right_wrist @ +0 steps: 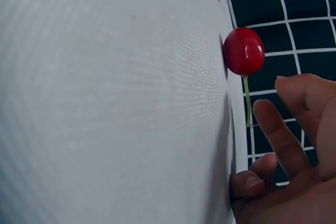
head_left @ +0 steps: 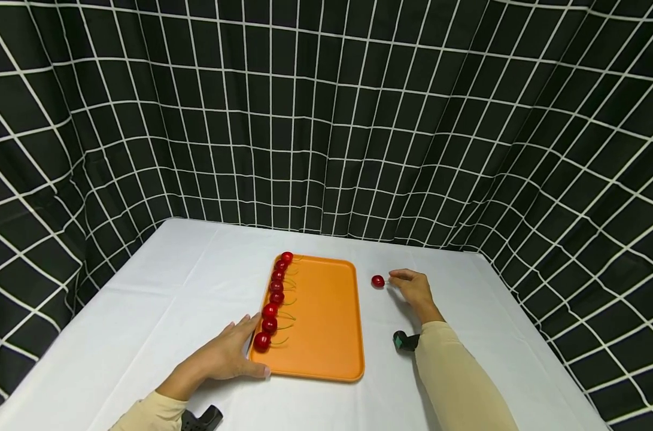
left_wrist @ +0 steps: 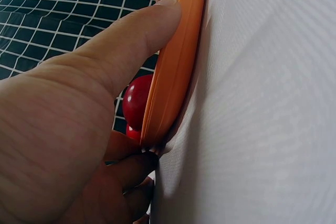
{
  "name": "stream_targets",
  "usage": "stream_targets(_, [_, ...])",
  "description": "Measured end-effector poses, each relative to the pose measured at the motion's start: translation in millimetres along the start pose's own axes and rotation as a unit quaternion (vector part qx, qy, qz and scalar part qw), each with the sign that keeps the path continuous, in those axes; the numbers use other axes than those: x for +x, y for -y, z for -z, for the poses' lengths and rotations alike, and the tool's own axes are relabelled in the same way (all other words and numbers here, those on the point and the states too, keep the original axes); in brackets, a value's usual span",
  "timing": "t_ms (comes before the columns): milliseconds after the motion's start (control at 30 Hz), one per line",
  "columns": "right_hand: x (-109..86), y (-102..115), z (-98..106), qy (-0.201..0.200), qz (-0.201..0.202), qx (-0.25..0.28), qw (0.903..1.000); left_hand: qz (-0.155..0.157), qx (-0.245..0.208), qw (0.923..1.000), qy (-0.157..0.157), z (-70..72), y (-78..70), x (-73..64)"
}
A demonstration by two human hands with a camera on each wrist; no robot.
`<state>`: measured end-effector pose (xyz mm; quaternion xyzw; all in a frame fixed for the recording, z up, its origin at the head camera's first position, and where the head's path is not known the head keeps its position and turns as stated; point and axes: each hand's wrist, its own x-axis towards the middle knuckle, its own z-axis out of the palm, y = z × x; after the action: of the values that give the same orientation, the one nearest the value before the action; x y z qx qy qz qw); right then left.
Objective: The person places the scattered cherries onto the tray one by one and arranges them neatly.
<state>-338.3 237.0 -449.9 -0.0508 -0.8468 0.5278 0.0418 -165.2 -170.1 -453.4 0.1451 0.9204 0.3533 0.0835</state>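
Note:
An orange tray lies on the white cloth. Several red cherries line its left side, their green stems pointing right. My left hand spans the tray's near left corner, thumb laid straight along the front rim and fingers by the left rim. To the right of the tray, a single cherry rests on the cloth with its stem toward my right hand. The right fingers are parted close to that stem, and a gap shows between them and it in the right wrist view.
A white cloth covers the table. Black curtains with a white grid enclose the back and both sides. Dark wrist camera mounts stick out beside the left sleeve and the right sleeve.

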Motion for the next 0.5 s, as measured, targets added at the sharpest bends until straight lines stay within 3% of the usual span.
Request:
stream_targets(300, [-0.8, -2.9, -1.4, 0.011, 0.006, -0.088, 0.996, 0.0, 0.001, 1.0, 0.004, -0.9, -0.2, -0.1])
stream_targets(500, [-2.1, -2.4, -3.5, 0.016, 0.01, -0.116, 0.9931, 0.005, 0.002, 1.0, 0.004, -0.2, -1.2, -0.4])
